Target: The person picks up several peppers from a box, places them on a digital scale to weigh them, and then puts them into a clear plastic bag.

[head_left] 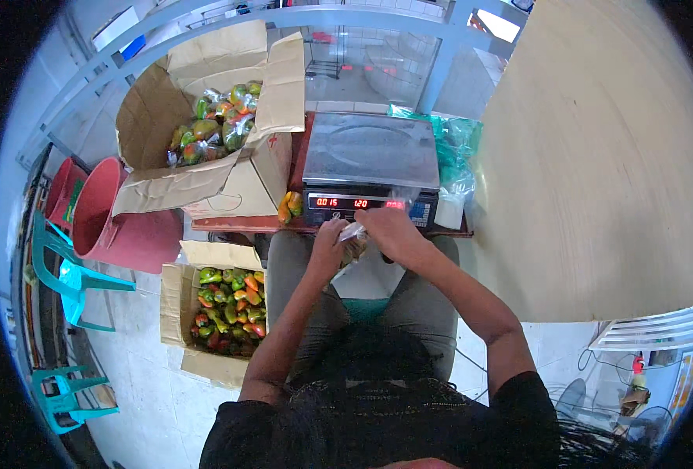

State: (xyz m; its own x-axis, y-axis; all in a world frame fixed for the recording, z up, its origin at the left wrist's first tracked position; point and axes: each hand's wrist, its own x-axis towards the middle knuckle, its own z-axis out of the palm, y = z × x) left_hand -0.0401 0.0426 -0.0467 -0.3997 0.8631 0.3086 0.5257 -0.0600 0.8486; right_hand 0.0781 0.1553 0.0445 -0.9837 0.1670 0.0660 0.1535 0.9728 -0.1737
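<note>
Just in front of the digital scale [371, 148], both my hands are closed on a clear plastic bag [352, 231]. My left hand [329, 247] grips its gathered neck from the left. My right hand [393, 234] pinches the bag from the other side, near the scale's keypad. Something brownish shows in the bag below my fingers, partly hidden by them. Red digits glow on the scale's front display. A loose orange-yellow pepper [290, 206] lies left of the scale, at the red table's [245, 224] edge.
On the table's left stands an open carton [233, 186] with several bagged peppers. Another open carton [176, 305] on the floor holds loose peppers. Green plastic bags [457, 141] lie right of the scale. A pale board [596, 172] fills the right side; a red bin [139, 230] stands left.
</note>
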